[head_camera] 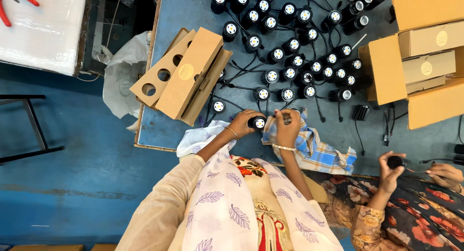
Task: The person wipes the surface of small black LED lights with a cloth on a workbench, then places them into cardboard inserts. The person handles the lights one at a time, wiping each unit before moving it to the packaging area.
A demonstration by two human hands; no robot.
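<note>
The left hand (240,123) pinches a small black lamp (258,123) in its grip, lens up, at the near edge of the blue counter (188,9). The right hand (287,127) is closed on a blue checked cloth (314,149) just beside the lamp. Both forearms reach forward, wrists bent inward. Many like lamps (290,52) stand behind. Flat brown cardboard boxes (186,79) with a round pale label lie left; an open carton (415,62) of labelled boxes sits right. A co-worker's hand (390,169) holds another lamp.

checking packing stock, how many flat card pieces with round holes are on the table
1 clearly shows: a punched card with three holes at the table's left edge, partly under a closed box. More may lie hidden beneath it.
</note>
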